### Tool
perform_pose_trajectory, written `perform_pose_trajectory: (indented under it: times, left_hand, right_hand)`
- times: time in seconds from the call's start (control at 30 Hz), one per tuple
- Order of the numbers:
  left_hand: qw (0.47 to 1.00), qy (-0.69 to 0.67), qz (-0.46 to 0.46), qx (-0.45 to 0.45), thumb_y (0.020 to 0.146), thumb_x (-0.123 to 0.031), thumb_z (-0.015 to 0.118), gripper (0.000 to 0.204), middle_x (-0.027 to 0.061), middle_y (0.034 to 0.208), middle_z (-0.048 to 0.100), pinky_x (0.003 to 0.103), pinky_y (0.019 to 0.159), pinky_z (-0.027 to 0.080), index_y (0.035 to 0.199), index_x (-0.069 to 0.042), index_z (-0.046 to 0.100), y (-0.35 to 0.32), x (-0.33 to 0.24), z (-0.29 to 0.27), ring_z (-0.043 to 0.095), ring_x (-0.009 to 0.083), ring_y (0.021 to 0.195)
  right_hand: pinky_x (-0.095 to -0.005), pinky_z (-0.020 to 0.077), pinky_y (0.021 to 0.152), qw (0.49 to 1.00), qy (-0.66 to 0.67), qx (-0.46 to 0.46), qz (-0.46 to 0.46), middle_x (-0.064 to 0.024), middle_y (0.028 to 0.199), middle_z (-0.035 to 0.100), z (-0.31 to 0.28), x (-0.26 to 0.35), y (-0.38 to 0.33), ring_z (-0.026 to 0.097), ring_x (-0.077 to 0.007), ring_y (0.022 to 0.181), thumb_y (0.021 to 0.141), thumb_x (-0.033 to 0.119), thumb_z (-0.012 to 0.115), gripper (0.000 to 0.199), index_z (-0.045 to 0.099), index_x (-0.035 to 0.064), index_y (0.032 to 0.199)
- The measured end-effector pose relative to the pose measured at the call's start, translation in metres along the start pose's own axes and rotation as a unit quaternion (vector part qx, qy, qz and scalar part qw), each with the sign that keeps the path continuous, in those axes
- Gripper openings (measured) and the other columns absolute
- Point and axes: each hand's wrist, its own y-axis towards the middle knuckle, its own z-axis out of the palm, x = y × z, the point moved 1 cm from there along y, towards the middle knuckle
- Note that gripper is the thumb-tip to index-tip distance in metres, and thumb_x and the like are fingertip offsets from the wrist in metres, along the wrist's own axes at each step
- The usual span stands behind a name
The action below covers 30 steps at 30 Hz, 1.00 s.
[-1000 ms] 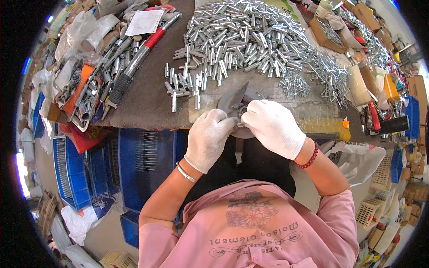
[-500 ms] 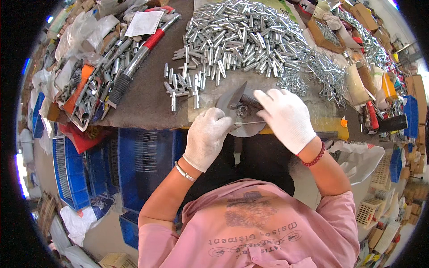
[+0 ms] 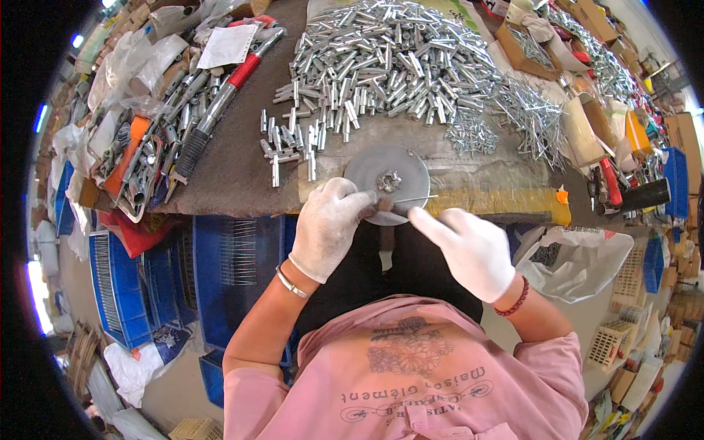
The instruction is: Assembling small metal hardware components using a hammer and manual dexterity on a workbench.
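Cluttered counter: 2 gloved hands — left hand, right hand — pinch a thin pin at a metal disc; a slip could scatter the nearby metal tubes.

White knit cloth gloves, dull grey metal disc, shiny silvery metal tubes

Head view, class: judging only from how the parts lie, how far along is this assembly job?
Done: cannot tell; no finished batch stands out. In hand: the gloved left hand pinches a small piece at the edge of the round metal disc, while the right hand holds a thin pin to it. Left: a big heap of metal sleeves and a pile of pins.
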Motion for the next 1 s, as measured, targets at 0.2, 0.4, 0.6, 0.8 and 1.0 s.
perform_pose_trajectory:
  times: [0.2,0.4,0.6,0.8,1.0]
  left_hand:
    - [1.0,0.01,0.01,-0.001,0.078,-0.003,0.082,0.023,0.0088,0.09,0.064,0.043,0.073,0.053,0.1,-0.01,0.077,0.001,0.002,-0.002,0.066,0.0321,0.084]
    - [0.999,-0.047,-0.01,-0.007,0.076,-0.004,0.085,0.022,0.0089,0.089,0.064,0.042,0.072,0.053,0.097,-0.008,0.078,0.0,0.001,-0.003,0.066,0.0318,0.083]
    - [0.999,-0.046,-0.006,-0.017,0.077,-0.004,0.085,0.023,0.0093,0.09,0.065,0.042,0.073,0.053,0.098,-0.008,0.079,-0.004,0.003,-0.001,0.066,0.0319,0.084]
    - [0.985,-0.04,-0.106,-0.129,0.084,0.005,0.077,0.035,0.0142,0.093,0.071,0.039,0.074,0.056,0.117,-0.006,0.078,-0.027,-0.021,0.011,0.069,0.0345,0.083]
    - [0.872,-0.311,-0.374,-0.056,0.102,0.005,0.06,0.056,0.0063,0.096,0.076,0.024,0.065,0.053,0.156,-0.003,0.05,-0.046,-0.046,0.025,0.063,0.0072,0.074]
  right_hand:
    - [-0.0433,0.0573,0.08,0.966,0.241,-0.061,0.07,-0.0164,0.104,0.066,0.004,-0.02,0.03,0.069,-0.0376,0.093,0.094,0.005,0.069,0.051,0.063,0.0129,0.144]
    - [-0.045,0.0559,0.082,0.994,-0.015,-0.103,0.032,-0.011,0.097,0.063,0.017,-0.034,0.048,0.066,-0.0328,0.096,0.087,0.013,0.076,0.025,0.076,0.0128,0.112]
    - [-0.045,0.0561,0.076,0.986,0.097,0.003,0.133,-0.0111,0.089,0.066,0.023,0.004,0.023,0.07,-0.0341,0.087,0.086,0.023,0.081,0.018,0.068,0.0096,0.09]
    - [-0.0296,0.0515,0.062,0.854,0.441,0.136,0.239,-0.0049,0.075,0.067,0.039,0.013,0.011,0.061,-0.0101,0.065,0.097,0.011,0.067,0.019,0.073,0.0041,0.112]
    - [-0.022,0.0445,0.056,0.737,0.548,0.202,0.34,0.0002,0.078,0.065,0.035,0.031,0.01,0.053,-0.0038,0.062,0.1,0.008,0.063,0.022,0.07,0.0027,0.12]
